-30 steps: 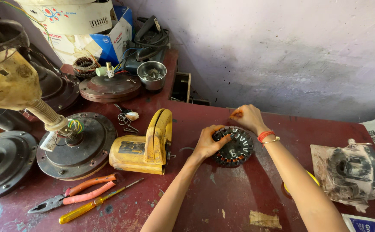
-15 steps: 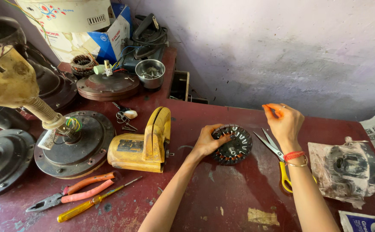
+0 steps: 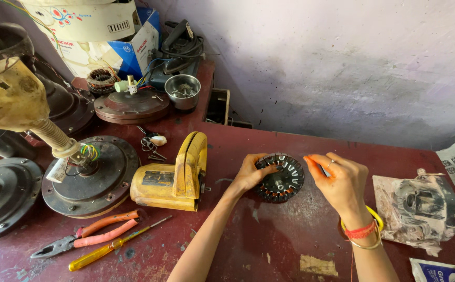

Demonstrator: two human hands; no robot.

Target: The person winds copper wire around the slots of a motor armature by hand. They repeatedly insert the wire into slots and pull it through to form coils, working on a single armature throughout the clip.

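While the left hand (image 3: 248,175) clasps a stator (image 3: 279,177) on the dark-red table (image 3: 290,240), the right hand's (image 3: 342,185) grip pinches an orange strip (image 3: 311,162) beside a pale wall (image 3: 342,62).

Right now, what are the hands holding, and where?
The left hand grips the round stator by its left rim. The right hand pinches something small and orange-tipped.

Two hands (image 3: 295,177), one stator (image 3: 280,178), one pliers (image 3: 89,237)

The right hand (image 3: 342,183) lifted off the round black slotted metal stator (image 3: 279,177), swung right, then returned beside it.
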